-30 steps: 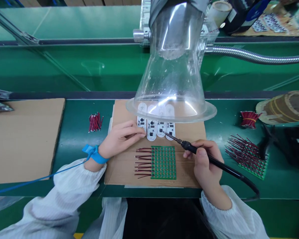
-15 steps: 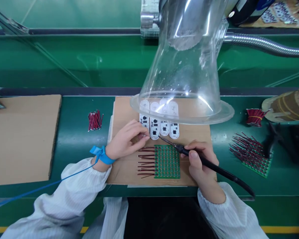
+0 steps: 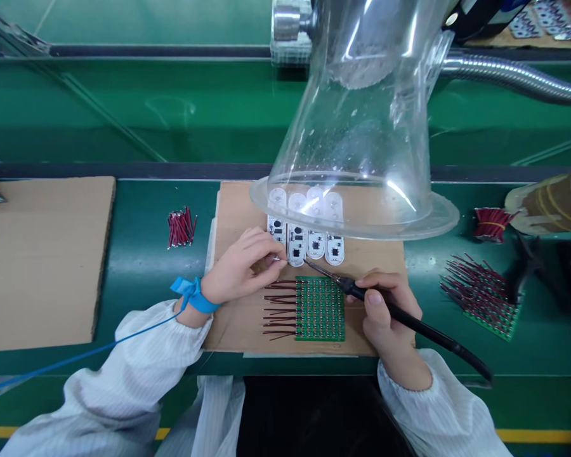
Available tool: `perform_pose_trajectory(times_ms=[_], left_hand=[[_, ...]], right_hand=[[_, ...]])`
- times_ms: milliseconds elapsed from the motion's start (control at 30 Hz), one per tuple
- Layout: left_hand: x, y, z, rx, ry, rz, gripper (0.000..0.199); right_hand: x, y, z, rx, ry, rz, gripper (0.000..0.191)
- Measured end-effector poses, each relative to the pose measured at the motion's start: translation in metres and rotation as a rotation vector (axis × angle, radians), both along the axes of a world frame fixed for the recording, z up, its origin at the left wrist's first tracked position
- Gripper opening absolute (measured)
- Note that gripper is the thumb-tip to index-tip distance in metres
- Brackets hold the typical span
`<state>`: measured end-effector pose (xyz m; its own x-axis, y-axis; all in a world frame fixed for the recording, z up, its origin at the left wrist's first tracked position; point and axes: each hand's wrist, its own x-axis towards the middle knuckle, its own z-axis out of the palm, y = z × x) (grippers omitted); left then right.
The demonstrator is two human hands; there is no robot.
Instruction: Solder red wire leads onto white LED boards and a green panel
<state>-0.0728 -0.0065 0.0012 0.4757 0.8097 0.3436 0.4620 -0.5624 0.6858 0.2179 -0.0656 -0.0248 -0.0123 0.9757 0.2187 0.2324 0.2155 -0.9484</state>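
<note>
My right hand (image 3: 387, 308) grips a black soldering iron (image 3: 409, 319), its tip by the lower end of a white board (image 3: 297, 244). My left hand (image 3: 247, 263), with a blue strap at its wrist, is pinched at the left of that board; a tiny thing between its fingertips is too small to name. Several white boards lie side by side, their upper ends seen through a clear funnel hood (image 3: 356, 139). Just below them, a green circuit panel (image 3: 320, 309) with dark red wires (image 3: 280, 311) sticking out leftward rests on a cardboard sheet (image 3: 375, 254).
A small pile of red wires (image 3: 181, 227) lies left, beside a larger cardboard (image 3: 42, 260). At right are a banded wire bundle (image 3: 492, 225), a second green panel under wires (image 3: 497, 324), black-handled pliers (image 3: 521, 266) and a brown roll (image 3: 554, 203). The hood hangs low over the boards.
The view has shifted slightly, so the hood appears a little further right. Both hands and the soldering iron keep nearly the same place relative to the boards.
</note>
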Motion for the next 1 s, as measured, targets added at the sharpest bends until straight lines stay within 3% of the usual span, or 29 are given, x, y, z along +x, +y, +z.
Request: perform_pose_trajectory(times_ms=[767,1000], left_hand=[[-0.0023,-0.0001,-0.0009,-0.011,0.009,0.003,0.005],[-0.0036,0.0000,-0.0027,-0.016,0.020,-0.001,0.004]], right_hand=[[0.0036,-0.0005,-0.0025,-0.002,-0.087,0.061,0.010],[0.0053,-0.0018,-0.0041,-0.078,-0.123,0.127,0.011]])
